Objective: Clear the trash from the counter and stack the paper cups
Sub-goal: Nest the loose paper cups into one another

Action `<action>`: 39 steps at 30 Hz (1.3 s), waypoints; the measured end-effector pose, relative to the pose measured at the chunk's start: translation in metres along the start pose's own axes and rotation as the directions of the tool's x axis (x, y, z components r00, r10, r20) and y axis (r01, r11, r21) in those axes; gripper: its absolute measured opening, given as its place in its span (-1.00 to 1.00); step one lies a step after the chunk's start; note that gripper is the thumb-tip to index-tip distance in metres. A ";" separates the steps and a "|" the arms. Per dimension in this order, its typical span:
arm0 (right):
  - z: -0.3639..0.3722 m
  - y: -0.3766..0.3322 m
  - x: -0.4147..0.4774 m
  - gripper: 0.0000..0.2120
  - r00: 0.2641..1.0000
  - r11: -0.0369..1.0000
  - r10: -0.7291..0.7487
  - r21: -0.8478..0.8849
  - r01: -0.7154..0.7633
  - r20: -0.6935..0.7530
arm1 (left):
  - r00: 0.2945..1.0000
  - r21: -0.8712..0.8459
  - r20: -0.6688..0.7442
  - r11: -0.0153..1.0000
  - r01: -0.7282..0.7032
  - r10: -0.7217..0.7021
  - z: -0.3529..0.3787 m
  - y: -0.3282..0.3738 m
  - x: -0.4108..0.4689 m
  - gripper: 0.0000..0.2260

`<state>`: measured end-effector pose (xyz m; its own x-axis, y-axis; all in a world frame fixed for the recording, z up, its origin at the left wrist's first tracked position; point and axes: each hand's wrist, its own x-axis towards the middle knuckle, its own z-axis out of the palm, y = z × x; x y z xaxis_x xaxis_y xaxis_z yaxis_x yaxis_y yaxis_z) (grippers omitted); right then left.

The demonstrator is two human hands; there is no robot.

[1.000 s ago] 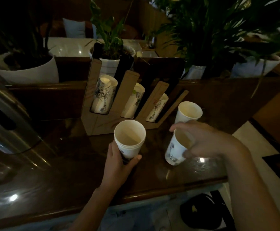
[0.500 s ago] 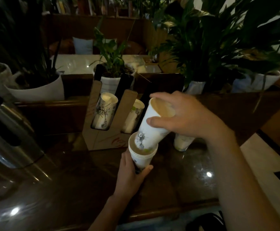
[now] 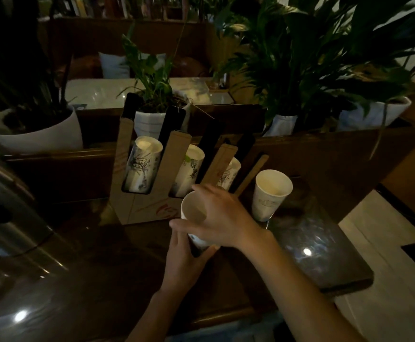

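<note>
Two white printed paper cups are nested into one stack (image 3: 194, 214) above the dark wooden counter (image 3: 90, 267). My left hand (image 3: 184, 260) grips the stack's lower part from below. My right hand (image 3: 222, 219) lies over its rim and right side, fingers wrapped around it. A third paper cup (image 3: 270, 193) stands upright and alone on the counter just to the right, untouched. Behind the stack, a cardboard cup holder (image 3: 149, 191) keeps slanted stacks of cups in its three slots.
A shiny metal urn (image 3: 6, 218) fills the left side. Potted plants in white pots (image 3: 41, 132) line the wooden ledge behind the counter. The counter's corner (image 3: 364, 280) ends at right above a pale floor. A glossy table lies beyond the ledge.
My right hand has pushed the tilted cup down into the cup held by my left hand; the two now sit nested. The lone cup at right has come back into view.
</note>
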<state>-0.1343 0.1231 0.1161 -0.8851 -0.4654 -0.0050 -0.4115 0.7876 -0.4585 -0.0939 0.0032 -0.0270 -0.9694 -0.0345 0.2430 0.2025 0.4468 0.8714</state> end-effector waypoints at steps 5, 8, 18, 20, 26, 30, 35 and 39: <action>-0.022 0.026 -0.005 -0.48 0.982 0.978 0.003 0.207 0.037 -0.188 | 0.999 -0.001 -0.032 0.999 0.042 -0.042 0.000 -0.001 0.000 -0.22; -0.042 0.050 -0.008 -0.71 0.771 0.980 0.095 0.194 0.038 -0.630 | 0.999 0.012 -0.029 0.999 0.046 -0.046 -0.001 -0.001 0.000 -0.22; -0.052 0.116 0.016 -0.19 0.854 0.846 0.505 -0.121 -0.519 -0.126 | 0.998 -0.002 -0.005 0.998 0.058 -0.058 -0.003 0.002 0.000 -0.23; -0.058 0.114 0.007 -0.33 0.872 0.868 0.472 -0.109 -0.485 -0.127 | 0.998 -0.008 -0.006 0.998 0.059 -0.059 -0.003 0.003 0.000 -0.22; -0.105 0.076 -0.041 -0.34 0.864 0.923 0.359 0.268 -0.275 -0.352 | 0.997 0.025 -0.026 0.997 0.072 -0.071 -0.003 0.003 0.001 -0.24; -0.119 0.033 -0.050 -0.43 0.849 0.917 0.116 0.384 0.108 -0.515 | 0.998 0.018 -0.037 0.998 0.058 -0.057 -0.002 0.002 0.001 -0.25; -0.084 -0.001 -0.027 -0.33 0.923 0.979 -0.046 0.165 0.117 -0.382 | 0.998 0.003 -0.057 0.999 0.037 -0.037 -0.001 0.002 0.000 -0.25; -0.037 -0.016 -0.009 -0.34 0.971 0.996 -0.094 -0.021 0.091 -0.222 | 0.997 -0.029 -0.011 0.996 0.080 -0.080 -0.003 -0.002 0.000 -0.23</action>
<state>-0.1283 0.1297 0.1559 -0.8687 -0.4359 0.2351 -0.4951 0.7504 -0.4380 -0.0934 -0.0005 -0.0271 -0.9810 -0.0803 0.1768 0.1281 0.4169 0.8999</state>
